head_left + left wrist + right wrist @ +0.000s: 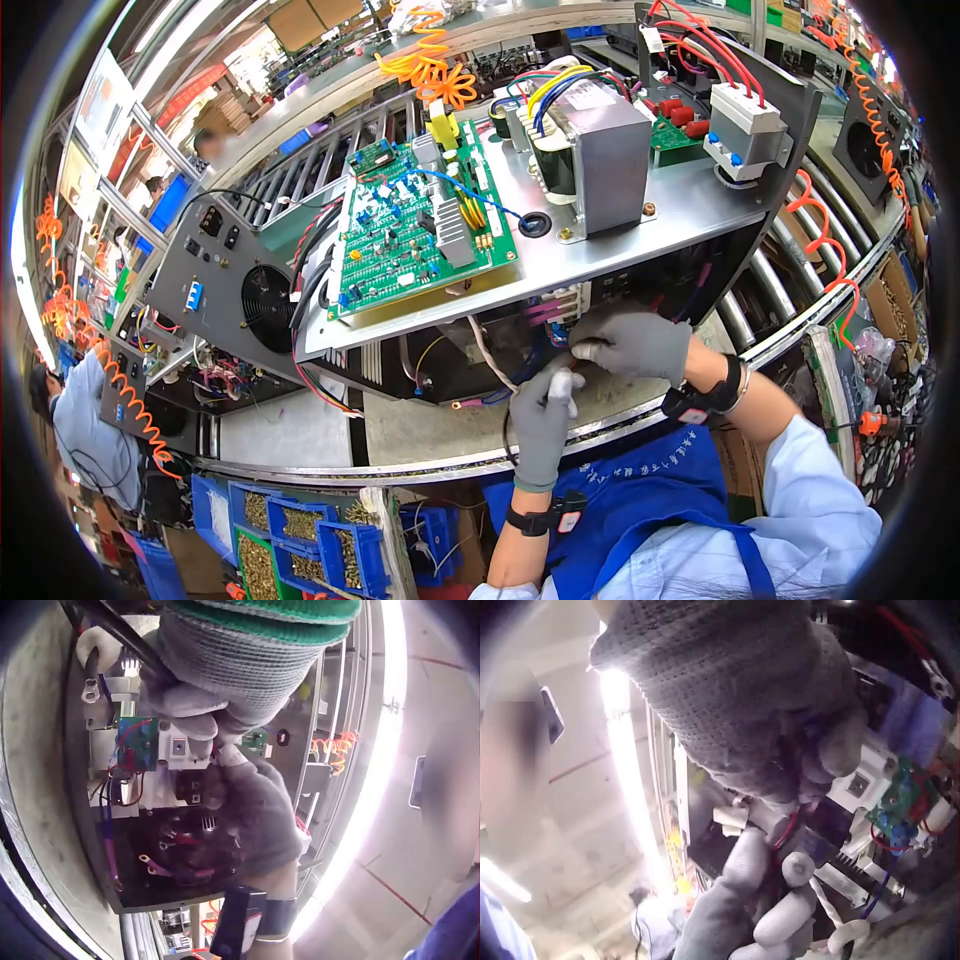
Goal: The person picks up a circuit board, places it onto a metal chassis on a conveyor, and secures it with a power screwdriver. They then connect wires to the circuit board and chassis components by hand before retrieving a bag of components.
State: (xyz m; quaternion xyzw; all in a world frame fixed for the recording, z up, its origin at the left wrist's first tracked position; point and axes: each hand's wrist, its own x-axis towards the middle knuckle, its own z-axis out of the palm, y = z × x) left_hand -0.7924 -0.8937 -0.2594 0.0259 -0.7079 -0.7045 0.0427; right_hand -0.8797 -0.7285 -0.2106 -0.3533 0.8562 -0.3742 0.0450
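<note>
Both hands, in grey gloves, meet at the open front side of a black metal chassis (345,365). A thin red wire (786,831) runs between their fingertips. My left hand (541,430) pinches it from below with curled fingers, and a black cable (131,637) passes along this hand. From the right, my right hand (635,345) pinches the wire, its thumb and fingers close to the left fingertips. Beside the hands in the left wrist view are a small green circuit board (137,742) and a white block (178,748). The fingers hide most of the wire.
Above the hands, the chassis's metal shelf carries a large green circuit board (420,235) and a transformer (610,160). Loose leads with ring terminals (154,866) hang inside. Blue bins (300,525) of brass-coloured hardware stand lower left. Rollers (770,285) lie at right.
</note>
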